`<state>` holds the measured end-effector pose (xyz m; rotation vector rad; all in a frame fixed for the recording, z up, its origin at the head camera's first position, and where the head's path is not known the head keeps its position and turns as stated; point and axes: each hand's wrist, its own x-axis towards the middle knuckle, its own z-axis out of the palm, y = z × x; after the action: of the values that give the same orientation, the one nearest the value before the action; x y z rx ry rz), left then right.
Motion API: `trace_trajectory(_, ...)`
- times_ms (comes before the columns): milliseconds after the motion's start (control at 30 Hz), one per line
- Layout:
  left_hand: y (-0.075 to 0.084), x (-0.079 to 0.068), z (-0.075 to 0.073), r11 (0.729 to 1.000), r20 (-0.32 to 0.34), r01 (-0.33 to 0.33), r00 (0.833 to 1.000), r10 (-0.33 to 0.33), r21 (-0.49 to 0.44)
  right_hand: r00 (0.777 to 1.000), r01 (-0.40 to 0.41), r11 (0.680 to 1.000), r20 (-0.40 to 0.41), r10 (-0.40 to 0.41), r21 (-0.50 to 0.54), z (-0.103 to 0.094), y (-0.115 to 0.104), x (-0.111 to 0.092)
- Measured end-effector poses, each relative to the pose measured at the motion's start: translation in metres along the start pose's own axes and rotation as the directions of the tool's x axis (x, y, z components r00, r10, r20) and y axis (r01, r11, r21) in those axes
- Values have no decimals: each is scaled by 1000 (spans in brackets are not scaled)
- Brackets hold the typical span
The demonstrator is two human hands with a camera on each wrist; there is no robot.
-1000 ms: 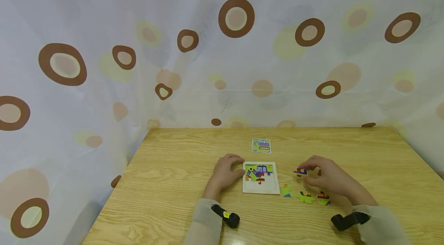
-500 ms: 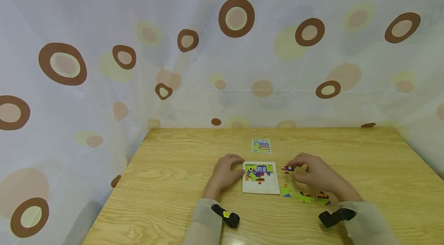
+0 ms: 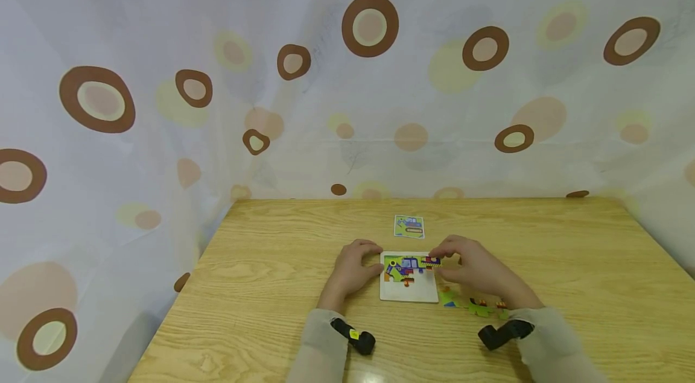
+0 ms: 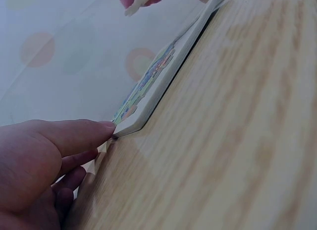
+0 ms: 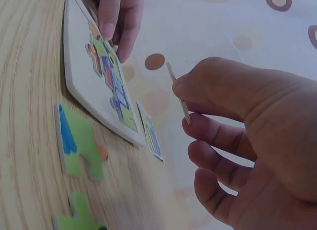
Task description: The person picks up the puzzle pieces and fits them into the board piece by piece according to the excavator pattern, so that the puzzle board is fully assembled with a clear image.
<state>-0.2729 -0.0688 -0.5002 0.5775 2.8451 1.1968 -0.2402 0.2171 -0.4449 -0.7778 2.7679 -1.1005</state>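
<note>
My right hand (image 3: 473, 265) pinches a puzzle piece (image 3: 431, 262) between thumb and fingertips, over the upper right part of the puzzle tray (image 3: 420, 292). In the right wrist view this piece (image 5: 179, 93) is seen edge-on, raised above the table, with the other fingers loosely bent. The white-rimmed tray lies flat, its upper part filled by joined pieces (image 3: 399, 268) with a blue and green vehicle picture. My left hand (image 3: 354, 270) rests at the tray's left edge, thumb and forefinger touching it. In the left wrist view the thumb (image 4: 91, 132) lies against the tray's corner.
Loose puzzle pieces lie right of the tray: a green one with a blue patch (image 3: 448, 297), a green one (image 3: 479, 307), and another partly hidden by the right wrist. A small picture card (image 3: 409, 227) lies behind the tray. A patterned curtain (image 3: 347, 99) borders the wooden table (image 3: 260, 286).
My right hand has moved left with the pinched piece, from beside the loose pieces to over the tray's upper right. My left hand has stayed at the tray's left edge.
</note>
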Motion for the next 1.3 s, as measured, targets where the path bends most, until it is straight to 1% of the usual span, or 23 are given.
trace_trajectory(200, 1, -1, -1, 1000, 3, -1, 1000, 1, 0, 1000, 17, 1000, 6, -17, 4, 6, -4, 8)
trace_trajectory(367, 3, -1, -2, 1000, 6, -4, 1000, 4, -2, 999, 37, 999, 22, -38, 30, 10, -4, 12)
trace_trajectory(667, 3, -1, -2, 1000, 8, -9, 1000, 9, 0, 997, 10, 996, 76, -17, 86, 16, -2, 11)
trace_trajectory(900, 1, 0, -2, 1000, 7, -4, 1000, 5, -7, 996, 17, 998, 91, -24, 68, 21, -1, 12)
trace_trajectory(1300, 2, 0, -3, 1000, 8, 0, 1000, 0, -14, 996, 14, 999, 89, -17, 34, 28, 3, 13)
